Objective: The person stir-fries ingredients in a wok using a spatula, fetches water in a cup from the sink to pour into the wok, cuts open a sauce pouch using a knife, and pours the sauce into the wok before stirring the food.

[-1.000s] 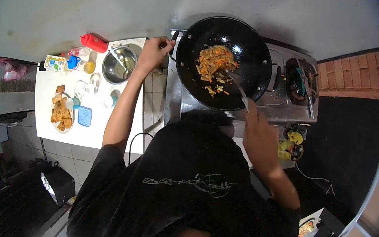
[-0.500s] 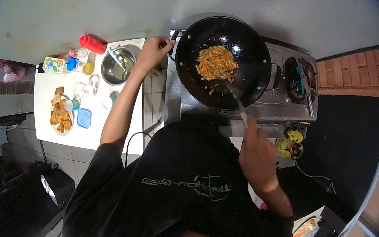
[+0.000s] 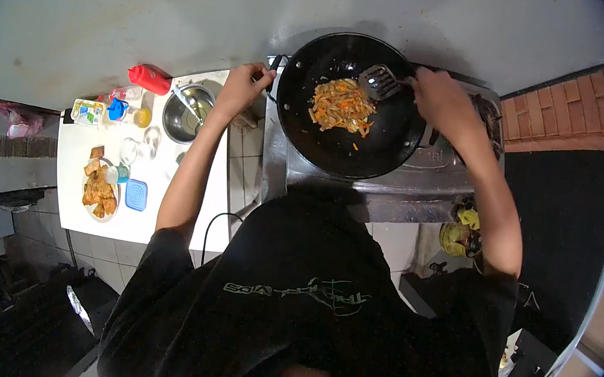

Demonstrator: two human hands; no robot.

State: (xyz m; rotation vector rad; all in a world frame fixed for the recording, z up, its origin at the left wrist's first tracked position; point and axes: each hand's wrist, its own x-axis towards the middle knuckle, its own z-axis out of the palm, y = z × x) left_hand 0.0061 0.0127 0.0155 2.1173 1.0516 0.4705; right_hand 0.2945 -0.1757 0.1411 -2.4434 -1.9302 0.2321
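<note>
A black wok (image 3: 353,153) sits on the stove, with a heap of shredded orange and pale-brown food (image 3: 342,106) in its middle. My left hand (image 3: 245,88) grips the wok's left side handle (image 3: 276,65). My right hand (image 3: 438,98) is closed around the handle of a slotted spatula (image 3: 381,82), over the wok's right rim. The spatula's head is inside the wok, at the upper right edge of the food. Its grip end is hidden in my fingers.
On the left, a white table (image 3: 160,207) carries a steel bowl (image 3: 180,121), a red bottle (image 3: 149,79), a plate of fried pieces (image 3: 99,191) and a blue lid (image 3: 136,194). The stove (image 3: 426,183) extends right, with jars (image 3: 457,237) beyond its front edge.
My right hand has swung from the wok's front to its upper right side, carrying the spatula along. The food heap has spread a little and shifted. My left hand stays on the handle.
</note>
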